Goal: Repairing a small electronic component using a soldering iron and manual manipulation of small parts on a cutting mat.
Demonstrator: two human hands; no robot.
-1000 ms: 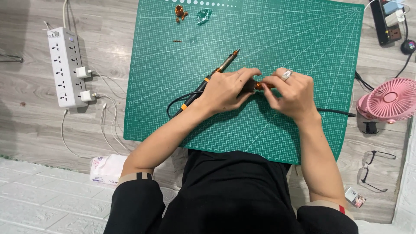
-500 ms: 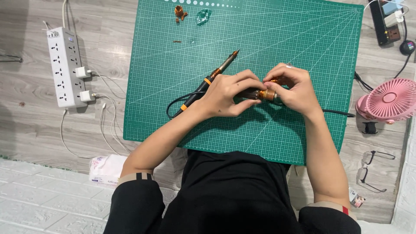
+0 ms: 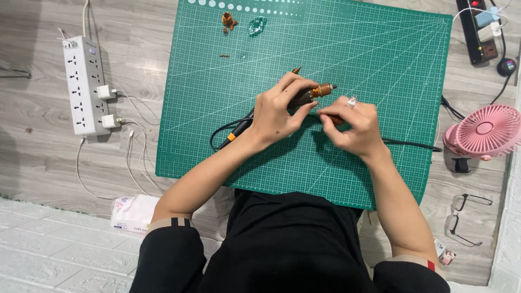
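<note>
Left hand (image 3: 278, 111) clamps soldering-iron handle (image 3: 304, 96) mid-mat, steadying it, I judge. Right hand (image 3: 353, 126), just right, pinches small copper part (image 3: 335, 118) near threaded collar (image 3: 324, 89). Green cutting mat (image 3: 380, 65) beneath; pink fan (image 3: 485, 132) far right.

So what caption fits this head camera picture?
Left hand grips a corded tool while right hand pinches beside it, over a green cutting mat.

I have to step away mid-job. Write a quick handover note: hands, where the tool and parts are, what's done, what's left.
Left hand: gripping the corded pen-shaped tool, copper tip end exposed, over the green cutting mat.
Right hand: fingertips pinching a small orange piece, mostly hidden, just below the tip.
Small copper parts lie at the mat's top edge.
Done: cannot tell. Left: the tip end looks unfinished; loose parts remain unused.
</note>
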